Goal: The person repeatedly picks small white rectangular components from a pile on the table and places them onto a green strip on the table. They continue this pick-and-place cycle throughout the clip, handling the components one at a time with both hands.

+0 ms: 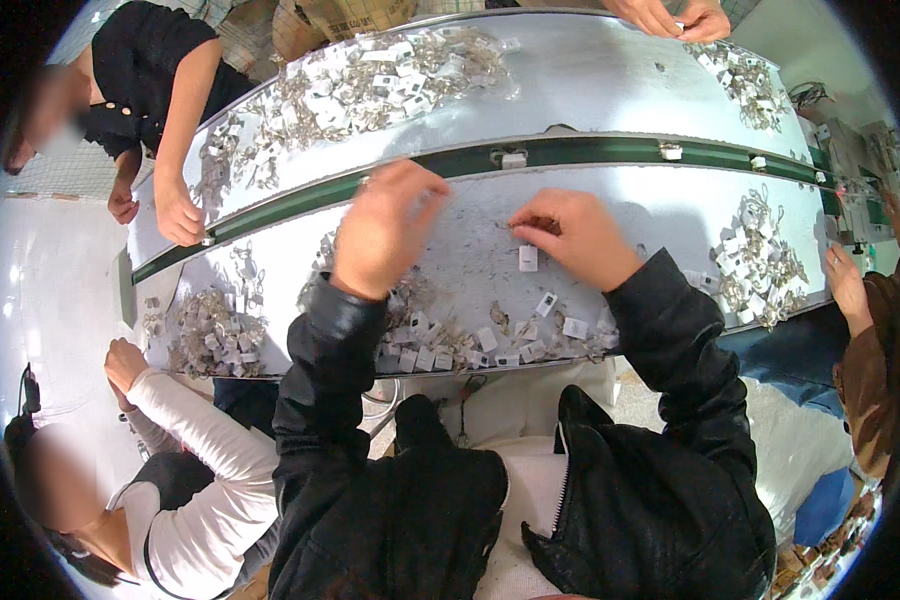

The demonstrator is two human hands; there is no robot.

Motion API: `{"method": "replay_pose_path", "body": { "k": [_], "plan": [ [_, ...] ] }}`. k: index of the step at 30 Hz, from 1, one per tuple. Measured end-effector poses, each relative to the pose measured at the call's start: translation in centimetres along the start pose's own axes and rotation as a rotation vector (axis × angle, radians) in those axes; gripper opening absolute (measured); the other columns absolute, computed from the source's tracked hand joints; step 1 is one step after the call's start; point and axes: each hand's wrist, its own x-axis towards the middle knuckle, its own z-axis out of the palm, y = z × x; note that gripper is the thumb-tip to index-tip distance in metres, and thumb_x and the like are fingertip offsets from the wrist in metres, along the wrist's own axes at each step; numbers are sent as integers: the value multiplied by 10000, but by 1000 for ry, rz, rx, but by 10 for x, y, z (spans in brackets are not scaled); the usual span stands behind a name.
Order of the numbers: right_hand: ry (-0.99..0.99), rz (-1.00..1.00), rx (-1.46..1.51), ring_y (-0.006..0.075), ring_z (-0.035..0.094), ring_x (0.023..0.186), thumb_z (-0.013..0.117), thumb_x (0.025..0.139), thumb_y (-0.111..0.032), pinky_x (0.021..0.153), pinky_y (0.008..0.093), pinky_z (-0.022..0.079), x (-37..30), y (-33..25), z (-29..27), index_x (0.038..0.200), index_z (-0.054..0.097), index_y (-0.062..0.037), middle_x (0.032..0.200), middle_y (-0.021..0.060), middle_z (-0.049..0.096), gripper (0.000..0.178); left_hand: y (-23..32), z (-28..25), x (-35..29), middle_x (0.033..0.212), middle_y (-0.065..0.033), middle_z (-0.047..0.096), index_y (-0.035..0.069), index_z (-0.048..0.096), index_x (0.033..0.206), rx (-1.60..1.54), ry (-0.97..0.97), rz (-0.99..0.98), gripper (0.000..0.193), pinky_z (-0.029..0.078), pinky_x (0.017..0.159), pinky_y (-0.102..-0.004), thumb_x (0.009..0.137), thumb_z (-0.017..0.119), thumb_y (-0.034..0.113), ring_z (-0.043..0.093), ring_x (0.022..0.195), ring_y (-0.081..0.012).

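Observation:
My right hand (567, 237) is over the near tabletop, thumb and forefinger pinched together. Just below the fingertips is a small white block-shaped keychain (528, 259); its link to the fingers is too small to see clearly. To the left, my left hand (388, 228) is raised over the table near the green conveyor belt, fingers bent and smeared by motion. Whether it holds anything I cannot make out. Loose white keychains (440, 350) with metal rings and chains lie along the table's near edge, below both hands.
A green conveyor belt (590, 150) crosses behind my hands, carrying several white pieces. More keychain piles lie at the near left (215, 335), right (760, 260), far side (390, 85) and far right (745, 85). Co-workers sit or stand left and right; another person's hands (675, 18) work at the far edge.

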Motion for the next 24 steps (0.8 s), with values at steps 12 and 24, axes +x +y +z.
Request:
{"method": "replay_pose_path", "body": {
  "k": [12, 24],
  "plan": [
    [18, 226, 222, 210, 720, 835, 710, 911, -78, 734, 333, 570, 7, 2, -7, 1008, 711, -7, 916, 87, 730, 120, 47, 49, -11, 1089, -64, 645, 120, 650, 1079, -14, -116, 172, 206, 562, 767, -399, 899, 709, 200, 666, 999, -297],
    [28, -84, -158, 264, 715, 916, 683, 868, 22, 751, 349, 573, -2, -14, -6, 1430, 532, -148, 1084, 97, 722, 607, 42, 46, -5, 1054, -89, 665, 100, 648, 1044, 47, -150, 122, 180, 549, 803, -432, 873, 703, 91, 640, 1000, -311]
  ]
}}
